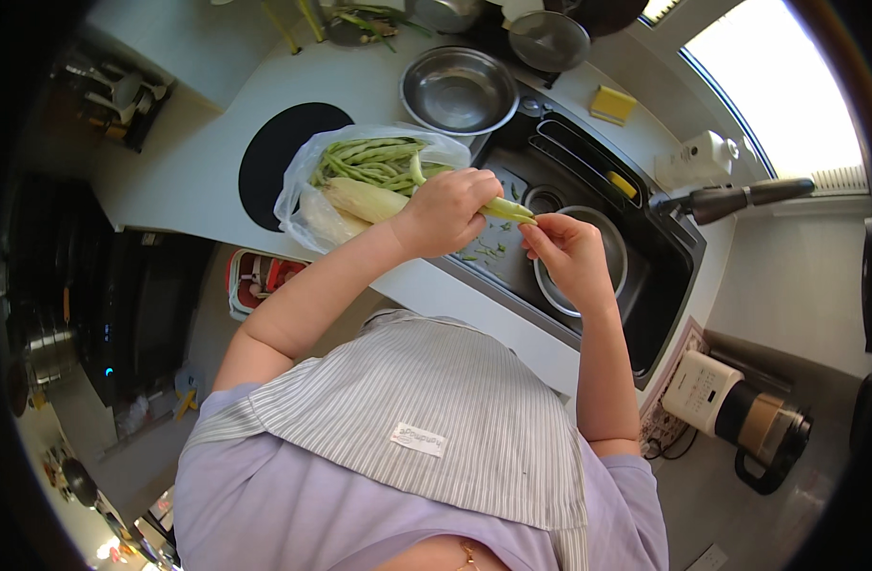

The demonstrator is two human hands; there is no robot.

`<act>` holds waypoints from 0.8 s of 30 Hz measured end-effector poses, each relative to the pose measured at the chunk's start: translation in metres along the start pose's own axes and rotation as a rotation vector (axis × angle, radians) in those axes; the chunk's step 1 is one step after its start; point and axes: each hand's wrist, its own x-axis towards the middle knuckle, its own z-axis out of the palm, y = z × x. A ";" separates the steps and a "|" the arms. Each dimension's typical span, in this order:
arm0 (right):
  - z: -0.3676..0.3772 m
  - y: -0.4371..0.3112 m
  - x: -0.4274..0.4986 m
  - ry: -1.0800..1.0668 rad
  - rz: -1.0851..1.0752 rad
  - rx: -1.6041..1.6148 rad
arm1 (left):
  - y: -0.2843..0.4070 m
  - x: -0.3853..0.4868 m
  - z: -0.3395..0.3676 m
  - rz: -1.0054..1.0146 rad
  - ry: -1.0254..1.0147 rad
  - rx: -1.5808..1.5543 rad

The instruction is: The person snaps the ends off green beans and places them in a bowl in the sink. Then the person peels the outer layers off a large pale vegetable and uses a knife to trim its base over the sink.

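My left hand (454, 210) is closed around a long green bean (507, 208), which sticks out on both sides of the fist. At its right end, the thumb and fingertips of my right hand (573, 253) pinch the tip. Left of and behind my left hand lies a clear plastic bag (443, 143) with many green beans (368, 160) in it. A pale, husk-covered ear, seemingly corn (364, 200), lies at the bag's front. Below my right hand, a metal bowl (611, 239) stands in the black sink (650, 285), partly hidden by the hand.
Green scraps (489, 250) lie on the sink's drainboard. Behind are a steel basin (459, 89) and a round black mat (272, 168). The faucet (729, 200) juts over the sink's right side. A blender-like appliance (736, 414) stands right; an open red-rimmed container (250, 282) sits below the counter.
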 end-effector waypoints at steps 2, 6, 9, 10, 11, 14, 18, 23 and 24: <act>-0.013 0.003 -0.010 0.006 -0.043 -0.143 | 0.005 0.006 0.012 -0.032 -0.063 -0.062; -0.030 0.019 -0.023 0.039 -0.037 -0.121 | 0.012 0.014 0.033 0.011 -0.097 -0.192; -0.035 0.023 -0.029 0.051 -0.102 -0.172 | 0.013 0.013 0.051 -0.194 -0.233 -0.613; -0.035 0.023 -0.030 0.045 -0.124 -0.218 | 0.013 0.012 0.057 -0.209 -0.219 -0.687; -0.037 0.024 -0.029 0.058 -0.243 -0.340 | 0.014 0.012 0.063 -0.225 -0.204 -0.760; -0.041 0.029 -0.023 0.088 -0.531 -0.584 | 0.011 0.008 0.076 -0.281 -0.171 -0.871; -0.029 0.054 -0.013 0.253 -0.602 -0.352 | 0.016 0.014 0.087 -0.354 -0.037 -1.049; 0.012 0.077 0.008 0.646 -0.575 0.012 | 0.035 0.025 0.107 -0.558 0.343 -1.321; 0.018 0.082 0.012 0.661 -0.606 -0.016 | 0.034 0.029 0.107 -0.670 0.456 -1.395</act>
